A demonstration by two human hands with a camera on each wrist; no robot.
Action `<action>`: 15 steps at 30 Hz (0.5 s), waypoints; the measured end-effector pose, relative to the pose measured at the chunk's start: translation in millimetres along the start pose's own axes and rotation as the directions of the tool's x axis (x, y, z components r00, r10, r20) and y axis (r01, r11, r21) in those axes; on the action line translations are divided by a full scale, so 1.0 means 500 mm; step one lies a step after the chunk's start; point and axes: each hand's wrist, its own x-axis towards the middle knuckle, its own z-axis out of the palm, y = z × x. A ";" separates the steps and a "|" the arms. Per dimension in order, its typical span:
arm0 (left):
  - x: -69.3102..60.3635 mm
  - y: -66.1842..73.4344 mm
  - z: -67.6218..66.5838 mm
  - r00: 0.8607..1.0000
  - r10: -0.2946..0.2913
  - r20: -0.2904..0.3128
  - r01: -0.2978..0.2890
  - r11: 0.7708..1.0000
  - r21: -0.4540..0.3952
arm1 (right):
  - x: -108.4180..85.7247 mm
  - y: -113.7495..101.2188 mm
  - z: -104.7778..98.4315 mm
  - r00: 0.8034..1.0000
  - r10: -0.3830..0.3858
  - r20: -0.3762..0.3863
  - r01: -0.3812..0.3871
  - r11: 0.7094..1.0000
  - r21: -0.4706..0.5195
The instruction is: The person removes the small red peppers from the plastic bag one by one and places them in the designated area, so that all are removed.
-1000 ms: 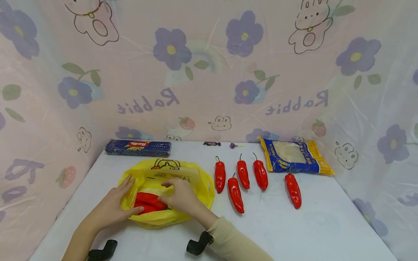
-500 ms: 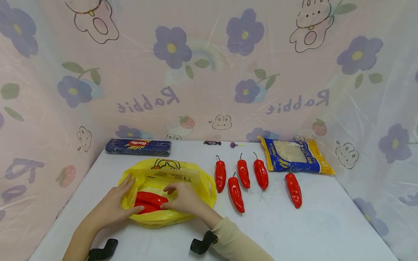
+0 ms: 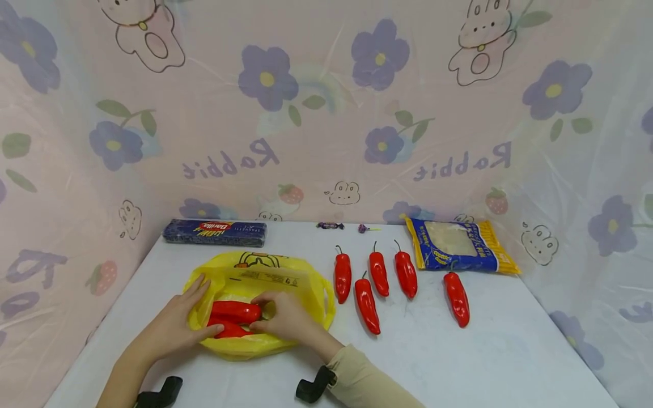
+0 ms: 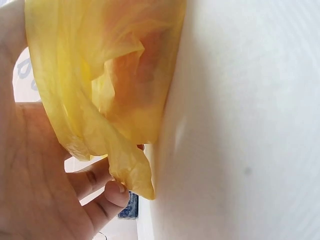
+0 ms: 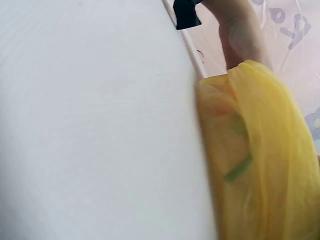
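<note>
A yellow plastic bag (image 3: pixel 245 348) lies with its mouth spread in the head view, two red peppers inside. My left hand (image 3: pixel 173 320) grips the bag's left rim, its thumb over the near edge; the left wrist view has the fingers (image 4: pixel 102 200) by the yellow film. Reaching into the mouth, my right hand (image 3: pixel 285 317) pinches the upper red pepper (image 3: pixel 234 311) at its greenish stem end. Below it sits the other red pepper (image 3: pixel 229 330), partly covered by the left thumb. In the right wrist view a green stem (image 5: pixel 238 168) shows through the bag.
Several red chili peppers (image 3: pixel 367 306) lie right of the bag, one of them (image 3: pixel 456 299) farther right. Behind stand a blue spaghetti pack (image 3: pixel 214 233), a wrapped candy (image 3: pixel 330 225), a lollipop (image 3: pixel 362 228) and a blue-yellow bag (image 3: pixel 454 243). A patterned curtain (image 3: pixel 326 113) encloses the white table (image 3: pixel 510 351).
The right hand has shifted its grip to the pepper's stem end and turned or lifted it, so two separate red peppers now show in the bag. The left hand stays put.
</note>
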 end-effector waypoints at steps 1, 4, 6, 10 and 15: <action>-0.001 0.000 0.000 1.000 0.003 -0.002 -0.003 1.000 0.002 | 0.000 0.001 0.003 1.000 0.000 -0.005 0.000 1.000 0.014; -0.002 0.000 0.001 1.000 0.004 -0.005 -0.004 1.000 0.001 | 0.000 0.004 0.007 1.000 0.005 -0.014 -0.004 0.999 0.049; -0.003 0.000 0.001 1.000 0.006 -0.007 -0.006 1.000 -0.001 | -0.001 0.004 0.007 1.000 0.009 -0.017 -0.008 0.998 0.057; -0.003 -0.001 0.001 1.000 0.010 -0.010 -0.010 1.000 -0.003 | -0.001 0.004 0.006 1.000 0.014 -0.020 -0.012 0.998 0.063; -0.003 -0.002 0.002 1.000 0.006 -0.008 -0.006 1.000 -0.001 | 0.000 0.005 0.002 0.999 0.002 -0.042 0.000 0.999 0.052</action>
